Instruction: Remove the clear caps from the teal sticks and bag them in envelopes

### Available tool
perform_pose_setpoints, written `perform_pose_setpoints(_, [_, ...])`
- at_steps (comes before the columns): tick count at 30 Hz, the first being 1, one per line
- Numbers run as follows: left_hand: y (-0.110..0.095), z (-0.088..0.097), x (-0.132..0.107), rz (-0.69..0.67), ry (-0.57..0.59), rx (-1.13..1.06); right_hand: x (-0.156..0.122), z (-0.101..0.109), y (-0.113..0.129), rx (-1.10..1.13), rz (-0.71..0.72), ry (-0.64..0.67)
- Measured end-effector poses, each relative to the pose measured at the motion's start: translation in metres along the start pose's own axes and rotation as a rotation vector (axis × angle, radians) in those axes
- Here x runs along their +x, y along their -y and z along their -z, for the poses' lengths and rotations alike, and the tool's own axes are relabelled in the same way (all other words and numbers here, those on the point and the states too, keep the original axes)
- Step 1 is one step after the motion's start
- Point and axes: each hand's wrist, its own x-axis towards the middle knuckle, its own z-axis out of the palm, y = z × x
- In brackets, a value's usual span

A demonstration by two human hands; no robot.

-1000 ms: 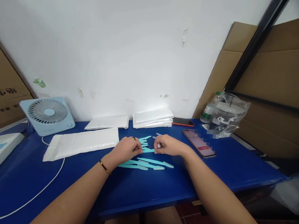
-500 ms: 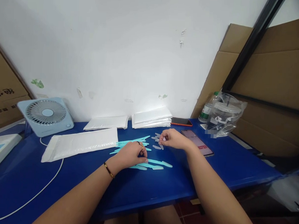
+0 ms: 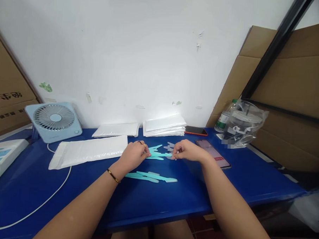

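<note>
Holding turquoise tool (image 3: 168, 154), 2 hands (image 3: 134, 154)

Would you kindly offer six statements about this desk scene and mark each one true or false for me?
1. The left hand has a pinching grip on a turquoise tool. True.
2. The right hand is well away from that tool. False: the right hand has its fingertips at one end of it.
3. The lit phone lies to the right of the right hand. True.
4. The fan stands to the right of both hands. False: the fan is to their left.
5. The right stack of white packets is higher than the left stack. True.
6. The bottle lies flat. False: the bottle stands upright.
</note>
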Motion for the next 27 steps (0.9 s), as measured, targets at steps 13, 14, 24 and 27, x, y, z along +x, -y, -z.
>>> perform_pose_setpoints(13, [0.000,0.012,-0.019,-0.105,0.411,-0.157,-0.005,0.007,0.005,0.068,0.018,0.039])
perform_pose_setpoints(14, [0.001,0.011,-0.018,-0.094,0.399,-0.152,-0.006,0.007,0.007,0.079,0.036,0.103])
perform_pose_setpoints(24, [0.008,0.018,-0.009,-0.060,0.180,-0.060,-0.003,0.001,0.006,0.055,0.093,0.152])
perform_pose_setpoints(27, [0.019,0.021,-0.008,0.013,0.144,-0.028,-0.002,0.005,-0.001,-0.003,0.016,-0.021])
